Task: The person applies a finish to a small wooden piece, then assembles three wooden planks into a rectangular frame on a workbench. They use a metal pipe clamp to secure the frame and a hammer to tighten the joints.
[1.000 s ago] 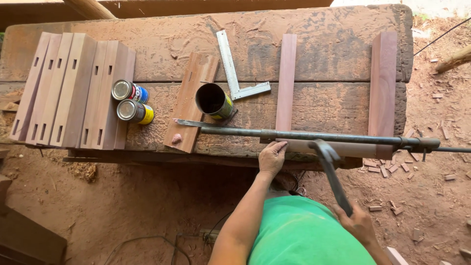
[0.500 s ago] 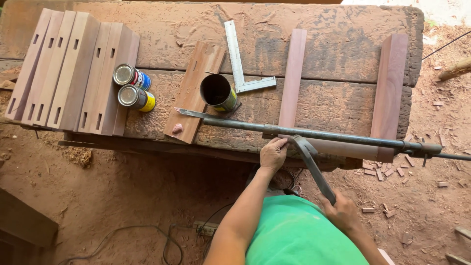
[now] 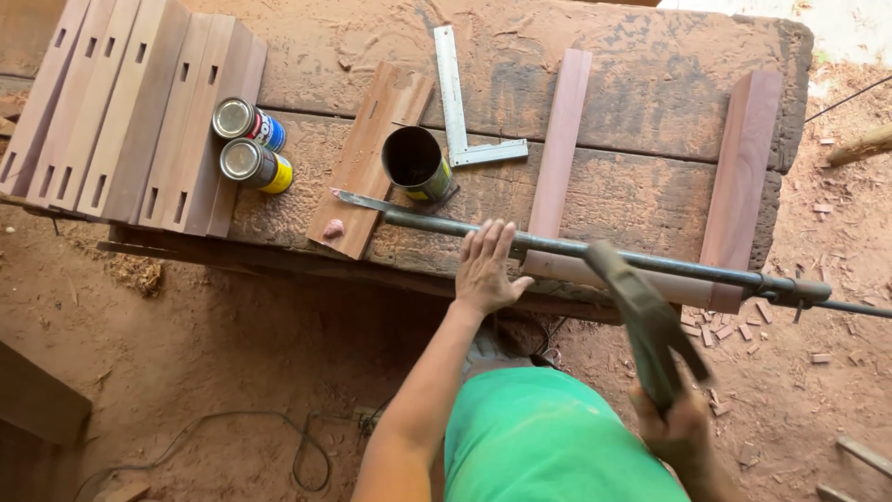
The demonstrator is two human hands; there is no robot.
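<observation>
The left hand (image 3: 485,268) lies flat, fingers spread, on the bar clamp (image 3: 595,256) at the frame's centre, steadying it across two boards (image 3: 562,153); the right hand (image 3: 676,429), lower right, is closed round a hammer (image 3: 646,321) raised beside the bar

Pipe clamp (image 3: 595,253) blocks front, bench (image 3: 650,195) mid prob free

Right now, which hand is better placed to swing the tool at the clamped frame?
Right. The right hand grips the hammer-like tool by its handle, its head over the long metal bar clamp. The left hand lies flat on the bar, holding nothing.
</observation>
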